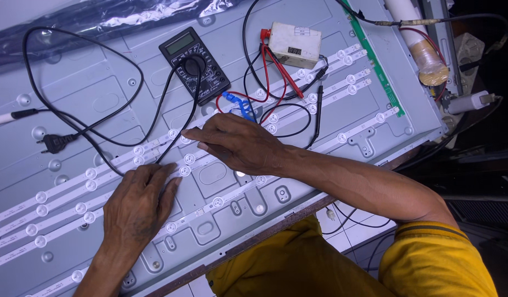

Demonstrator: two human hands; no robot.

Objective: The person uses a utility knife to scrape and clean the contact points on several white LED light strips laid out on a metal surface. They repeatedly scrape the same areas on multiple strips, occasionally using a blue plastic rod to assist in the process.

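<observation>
A grey metal display back panel (100,104) lies flat with several white light strips (61,192) dotted with round lenses running across it. My left hand (135,206) rests palm down on the strips near the panel's front edge, fingers together, holding nothing. My right hand (237,144) lies palm down over the middle strips, its fingertips touching a strip close to a round lens (189,159). A black cable (177,132) runs between the two hands.
A black multimeter (194,63) and a small white box tester (293,45) with red and black leads sit at the back. A black mains plug (55,143) lies left. A blue clip (237,104), a green circuit strip (378,66) and a taped white tube (424,49) lie right.
</observation>
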